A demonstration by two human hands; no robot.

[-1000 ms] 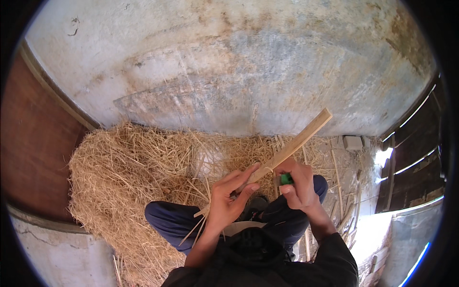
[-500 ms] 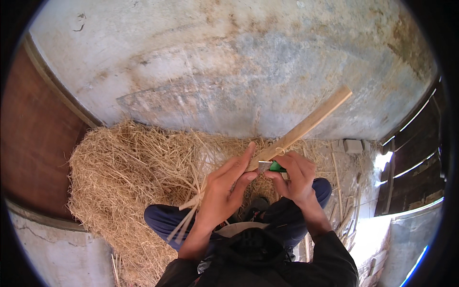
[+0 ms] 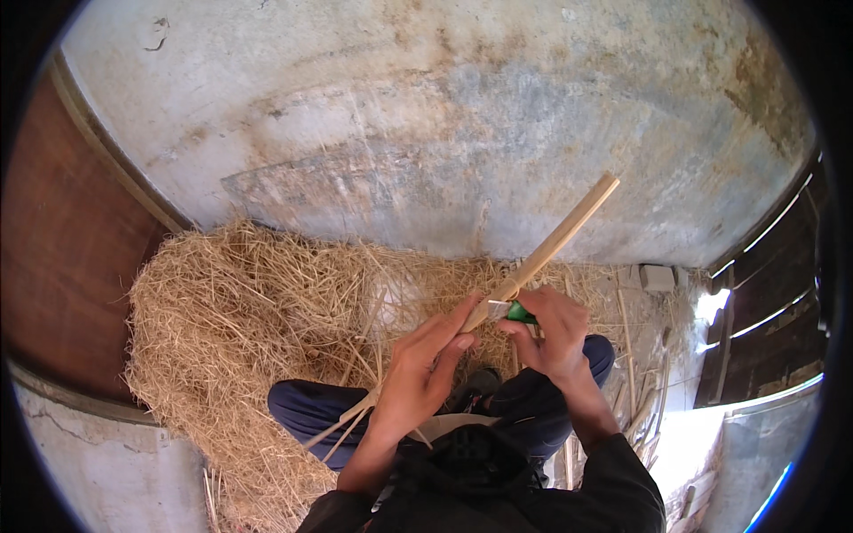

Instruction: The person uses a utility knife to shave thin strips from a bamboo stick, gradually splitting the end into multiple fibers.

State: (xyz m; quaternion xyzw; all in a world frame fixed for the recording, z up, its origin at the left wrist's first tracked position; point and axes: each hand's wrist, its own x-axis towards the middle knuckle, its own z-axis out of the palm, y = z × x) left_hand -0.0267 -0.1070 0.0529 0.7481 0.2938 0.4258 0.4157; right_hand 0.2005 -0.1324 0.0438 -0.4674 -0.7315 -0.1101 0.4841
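Note:
A flat bamboo strip (image 3: pixel 566 229) slants up and to the right in front of me. My left hand (image 3: pixel 416 375) is closed around its lower part, thumb and fingers along its sides. Thin split ends (image 3: pixel 348 416) stick out beneath that hand, over my left knee; whether they belong to the same strip is hidden. My right hand (image 3: pixel 555 333) grips a green-handled cutter knife (image 3: pixel 521 313), its short blade lying against the strip just beyond my left fingertips. A small curled shaving (image 3: pixel 513 295) sits on the strip by the blade.
A big heap of straw (image 3: pixel 240 320) spreads at the left along the stained wall (image 3: pixel 462 133). Loose sticks (image 3: pixel 641 391) lie on the floor to the right, with a grey block (image 3: pixel 657 278) at the wall's foot. My bent knees (image 3: pixel 306 409) frame the work.
The strip's far end has swung left and down, and the strip has turned more edge-on. The split ends below my left hand have shifted too. Both hands keep their holds.

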